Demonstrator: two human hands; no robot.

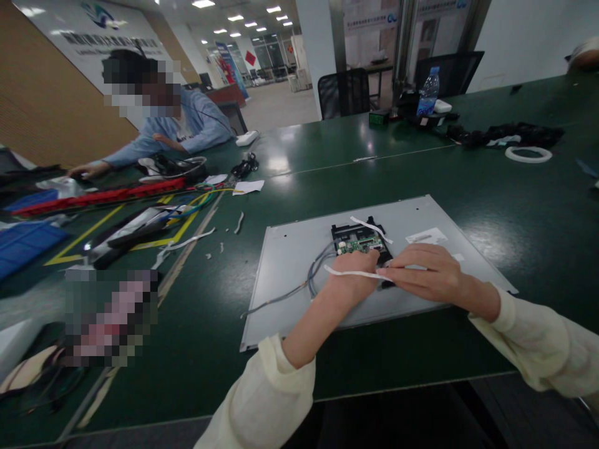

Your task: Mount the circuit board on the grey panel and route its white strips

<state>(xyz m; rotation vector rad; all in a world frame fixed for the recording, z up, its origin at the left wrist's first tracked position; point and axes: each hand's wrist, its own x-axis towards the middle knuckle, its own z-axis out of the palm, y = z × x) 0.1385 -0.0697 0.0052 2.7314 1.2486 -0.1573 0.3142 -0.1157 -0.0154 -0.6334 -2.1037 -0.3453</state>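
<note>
A grey metal panel (299, 249) lies flat on the green table (421, 174). A small green circuit board (358, 245) in a black frame sits on its middle, with grey cables (316, 268) running off to the left. My left hand (353, 274) rests on the panel just below the board, fingers curled against it. My right hand (428, 271) lies beside it, fingers pinching one end of a white tape strip (350, 272) that stretches across my left hand. Another white strip (369, 227) lies over the board.
A person in a blue top sits at the far left behind red and black parts (93, 198) and loose cables. A water bottle (428, 92), black items (510, 134) and a white tape roll (528, 154) lie at the back right. Tape scraps (238, 222) litter the table.
</note>
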